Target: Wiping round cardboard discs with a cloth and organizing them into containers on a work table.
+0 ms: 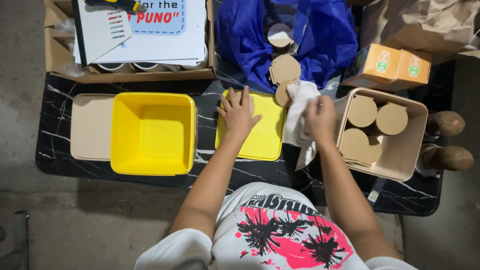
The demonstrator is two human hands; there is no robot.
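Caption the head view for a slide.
Left hand flat on a yellow lid, right hand gripping a white cloth beside it.

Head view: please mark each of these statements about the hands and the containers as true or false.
1. The left hand lies flat on the yellow lid. True.
2. The right hand holds a blue bag. False: it holds a white cloth; the blue bag lies farther back.
3. The yellow box is filled with round pieces. False: it is empty; the brown round pieces are in the beige box.
4. A beige lid lies beside the yellow box. True.
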